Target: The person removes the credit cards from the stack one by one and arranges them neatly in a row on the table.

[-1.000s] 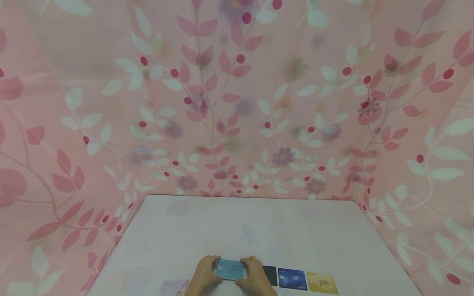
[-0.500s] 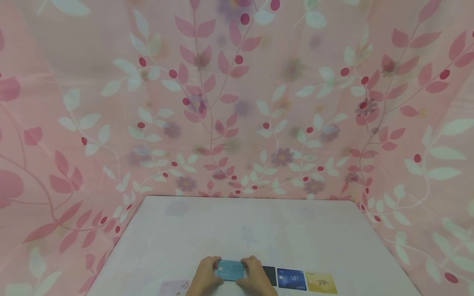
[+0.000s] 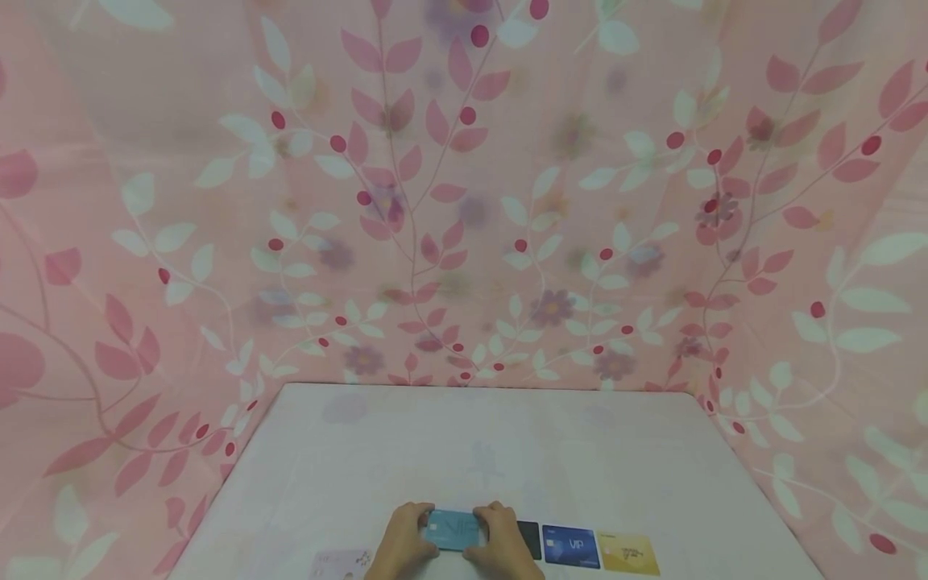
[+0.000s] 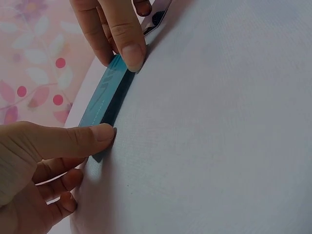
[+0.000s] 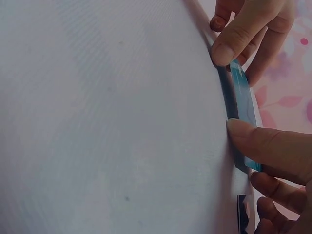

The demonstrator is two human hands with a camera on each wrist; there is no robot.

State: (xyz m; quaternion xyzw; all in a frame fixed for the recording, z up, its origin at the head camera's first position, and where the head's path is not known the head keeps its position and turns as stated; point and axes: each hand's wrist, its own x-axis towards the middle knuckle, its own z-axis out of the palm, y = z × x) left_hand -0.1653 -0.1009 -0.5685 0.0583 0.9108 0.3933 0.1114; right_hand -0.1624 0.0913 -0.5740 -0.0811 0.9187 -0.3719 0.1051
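A light blue card (image 3: 453,529) marked VIP lies between both hands near the table's front, its long side running left to right. My left hand (image 3: 403,540) pinches its left end, and my right hand (image 3: 505,543) pinches the right end. In the left wrist view the thumb (image 4: 101,135) presses one face while fingers curl behind. The right wrist view shows the same card (image 5: 243,95) with a dark strip along it; I cannot tell if that is shadow or another card. Beside the right hand, a black card (image 3: 532,540) is partly covered.
Right of the black card lie a dark blue VIP card (image 3: 571,547) and a gold card (image 3: 627,553), in a row. A pale card with a flower print (image 3: 339,564) lies left of the left hand. Pink floral cloth (image 3: 464,242) surrounds the white table (image 3: 464,435).
Both hands keep their hold on the light blue card and have barely moved. The view has shifted very slightly.
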